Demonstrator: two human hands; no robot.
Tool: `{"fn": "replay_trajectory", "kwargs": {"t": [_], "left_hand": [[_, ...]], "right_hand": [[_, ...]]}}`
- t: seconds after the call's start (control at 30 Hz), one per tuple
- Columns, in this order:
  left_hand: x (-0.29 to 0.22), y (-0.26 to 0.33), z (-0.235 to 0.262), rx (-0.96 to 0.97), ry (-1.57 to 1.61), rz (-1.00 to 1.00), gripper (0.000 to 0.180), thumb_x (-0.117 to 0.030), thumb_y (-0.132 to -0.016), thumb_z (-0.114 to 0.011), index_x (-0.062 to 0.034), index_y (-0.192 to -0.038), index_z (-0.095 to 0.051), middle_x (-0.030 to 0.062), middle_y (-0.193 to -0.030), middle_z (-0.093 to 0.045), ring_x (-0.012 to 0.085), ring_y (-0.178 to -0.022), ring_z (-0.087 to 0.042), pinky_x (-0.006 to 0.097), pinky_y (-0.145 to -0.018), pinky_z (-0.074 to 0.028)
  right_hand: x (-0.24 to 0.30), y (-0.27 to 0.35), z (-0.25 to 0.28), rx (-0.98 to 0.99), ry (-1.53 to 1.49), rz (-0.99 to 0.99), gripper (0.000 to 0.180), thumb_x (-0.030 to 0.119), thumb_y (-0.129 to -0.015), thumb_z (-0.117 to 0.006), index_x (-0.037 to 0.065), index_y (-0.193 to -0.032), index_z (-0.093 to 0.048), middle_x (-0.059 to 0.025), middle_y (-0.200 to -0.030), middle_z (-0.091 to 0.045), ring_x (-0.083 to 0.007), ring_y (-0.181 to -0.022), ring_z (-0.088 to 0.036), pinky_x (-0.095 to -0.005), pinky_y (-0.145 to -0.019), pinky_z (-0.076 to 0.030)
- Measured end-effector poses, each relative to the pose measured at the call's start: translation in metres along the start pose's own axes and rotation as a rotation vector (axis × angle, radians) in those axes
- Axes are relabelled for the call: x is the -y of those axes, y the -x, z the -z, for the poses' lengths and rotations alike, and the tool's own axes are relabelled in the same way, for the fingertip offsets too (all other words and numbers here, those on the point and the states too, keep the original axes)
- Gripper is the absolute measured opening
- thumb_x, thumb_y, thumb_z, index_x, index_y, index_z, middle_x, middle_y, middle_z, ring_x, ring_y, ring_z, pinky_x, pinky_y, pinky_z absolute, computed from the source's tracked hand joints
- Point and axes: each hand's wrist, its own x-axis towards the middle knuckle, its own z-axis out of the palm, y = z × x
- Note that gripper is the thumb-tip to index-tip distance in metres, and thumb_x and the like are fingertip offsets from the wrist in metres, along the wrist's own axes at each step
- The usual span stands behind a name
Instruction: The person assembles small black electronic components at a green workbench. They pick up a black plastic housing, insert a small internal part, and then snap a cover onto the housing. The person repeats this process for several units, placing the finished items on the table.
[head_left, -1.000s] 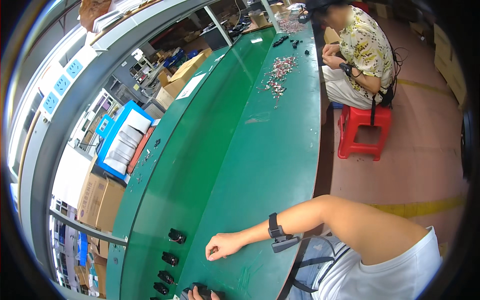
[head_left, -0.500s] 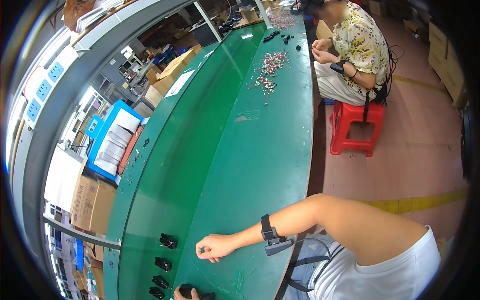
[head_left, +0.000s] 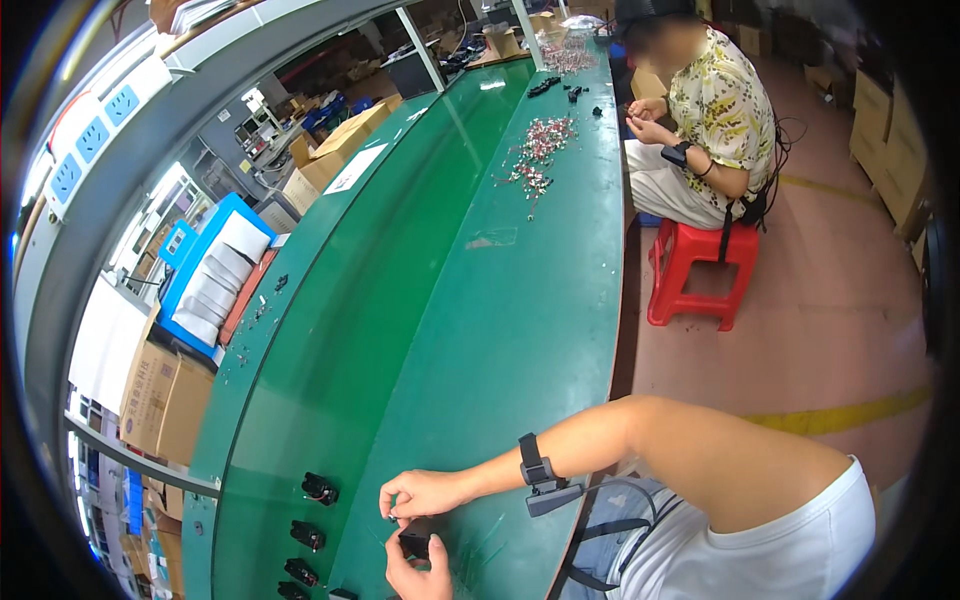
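At the bottom of the view, my left hand (head_left: 418, 574) is closed around a small black boxy part (head_left: 415, 538), its thumb along the near side. Just beyond it, my right hand (head_left: 424, 496) reaches in from the right with thumb and forefinger pinched together. A tiny dark bit shows at those fingertips, too small to name. Both hands are close together over the green bench (head_left: 500, 350), the right fingertips right beside the black part. To their left stand several similar black parts (head_left: 320, 488) in a row.
Along the bench lies a pile of small red and white wired pieces (head_left: 548, 140), with black pieces (head_left: 545, 86) beyond. A co-worker (head_left: 705, 120) sits on a red stool (head_left: 705, 275) at the far right. Cardboard boxes (head_left: 165, 400) and a blue machine (head_left: 215, 270) stand left.
My left hand has come up and right with the black part, toward my right hand. The right hand has shifted slightly left, its fingers now pinching. The whole view has tilted a little.
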Motion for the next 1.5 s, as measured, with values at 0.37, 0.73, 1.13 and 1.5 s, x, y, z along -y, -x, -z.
{"fn": "replay_trajectory", "kwargs": {"t": [0.37,0.73,1.13,1.5], "left_hand": [[0.054,-0.001,-0.006,-0.148,0.431,0.102,0.031,-0.015,-0.097,-0.058,0.0057,-0.119,-0.056,0.0126,-0.108,-0.064,0.0194,-0.095,-0.059,0.032,-0.087,-0.048],[0.053,0.003,-0.008,-0.149,0.488,0.127,0.033,-0.021,-0.098,-0.057,0.0065,-0.116,-0.057,0.0107,-0.103,-0.063,0.0181,-0.088,-0.057,0.03,-0.081,-0.048],[0.064,0.006,-0.012,-0.203,0.653,0.129,0.036,-0.022,-0.099,-0.055,0.0067,-0.12,-0.053,0.0136,-0.11,-0.061,0.0205,-0.094,-0.057,0.033,-0.084,-0.048],[0.067,0.002,-0.012,-0.259,0.638,0.059,0.035,-0.019,-0.098,-0.058,0.007,-0.121,-0.053,0.0141,-0.108,-0.061,0.0211,-0.093,-0.058,0.033,-0.083,-0.049]], "right_hand": [[0.011,0.009,-0.007,-0.028,-0.048,-0.044,0.017,0.013,-0.097,-0.05,0.002,-0.11,-0.052,-0.0091,-0.073,-0.069,-0.0132,-0.059,-0.062,-0.0295,-0.055,-0.047],[0.004,0.008,-0.011,0.043,0.246,0.097,0.013,0.013,-0.099,-0.047,0.003,-0.102,-0.054,-0.0044,-0.059,-0.066,-0.0153,-0.05,-0.061,-0.0301,-0.051,-0.046],[0.011,0.014,-0.012,-0.027,0.604,0.22,0.009,0.013,-0.094,-0.058,0.007,-0.099,-0.056,-0.0023,-0.06,-0.06,-0.0229,-0.053,-0.059,-0.0362,-0.052,-0.044],[0.005,0.01,-0.012,-0.16,0.496,0.439,0.009,0.011,-0.089,-0.064,0.002,-0.088,-0.06,-0.0108,-0.082,-0.063,-0.0272,-0.079,-0.065,-0.04,-0.068,-0.051]]}}
